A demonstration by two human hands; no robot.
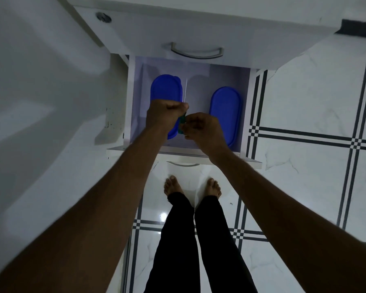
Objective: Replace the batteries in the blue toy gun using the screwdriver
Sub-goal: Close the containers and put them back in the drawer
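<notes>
A screwdriver [181, 121] with a green handle and a thin metal shaft pointing away from me is held over an open drawer [244, 123]. My left hand [165, 115] grips it in a fist near the base of the shaft. My right hand [203, 130] pinches the green handle's end with curled fingers. The blue toy gun is not in view.
Two blue oval lidded containers [225, 111] lie in the white drawer, one under each hand. A closed drawer with a metal handle [197, 52] sits above. My bare feet [171, 185] stand on the white tiled floor with black stripes; a white counter lies to the left.
</notes>
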